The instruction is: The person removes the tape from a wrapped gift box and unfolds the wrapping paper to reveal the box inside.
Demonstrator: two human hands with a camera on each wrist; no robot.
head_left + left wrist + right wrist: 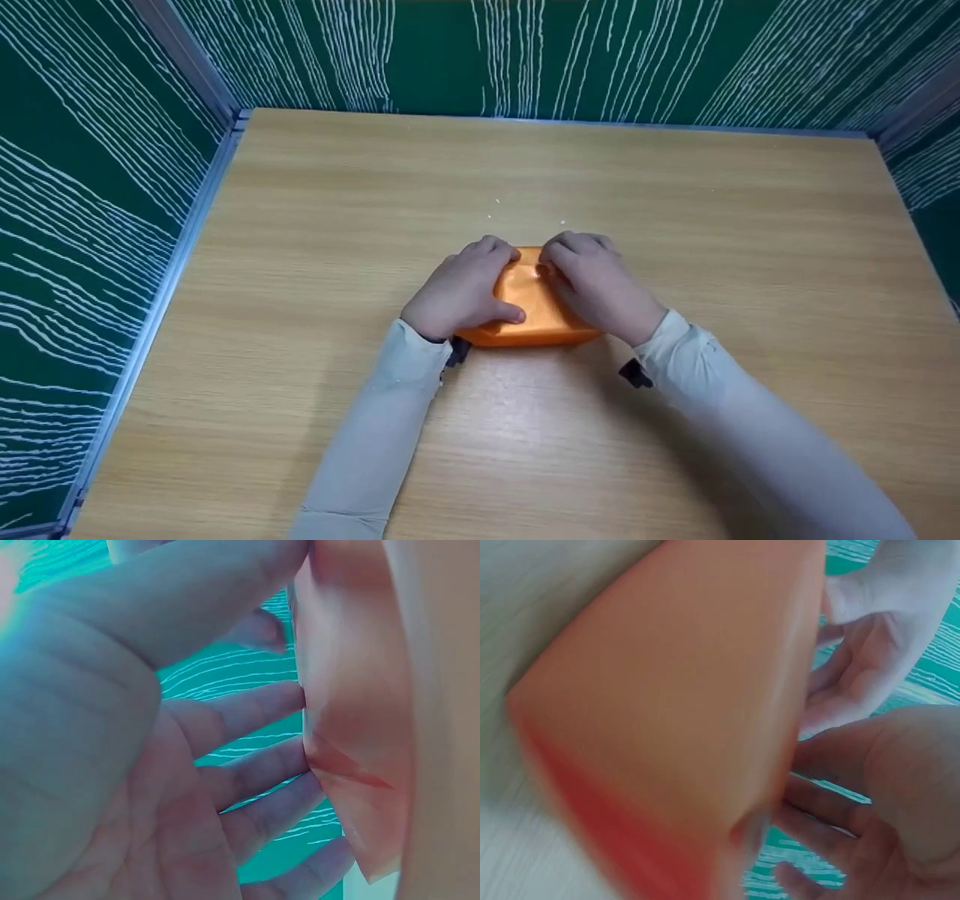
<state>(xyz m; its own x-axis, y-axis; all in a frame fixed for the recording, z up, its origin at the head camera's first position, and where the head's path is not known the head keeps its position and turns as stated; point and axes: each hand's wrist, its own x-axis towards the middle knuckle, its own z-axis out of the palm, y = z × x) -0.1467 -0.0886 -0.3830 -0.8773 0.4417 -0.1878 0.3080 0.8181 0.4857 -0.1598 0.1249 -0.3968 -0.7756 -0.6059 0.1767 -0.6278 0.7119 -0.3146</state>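
A shiny, creased orange packet (529, 298) lies on the wooden table between both hands. My left hand (466, 289) is at its left side, thumb laid over the top face. In the left wrist view the fingers of this hand are spread and fairly straight, their tips against the packet (352, 667). Over the right part, my right hand (600, 281) has bent fingers that pinch at the top surface. The right wrist view shows the packet's broad side (675, 682) and a redder, shaded end, with fingertips at its edge.
The wooden table (360, 187) has a few small white specks beyond the packet. Green walls with white streaks (495, 60) enclose the table at the back and sides, with blue edging along the left. A dark piece (636, 373) hangs under the right sleeve cuff.
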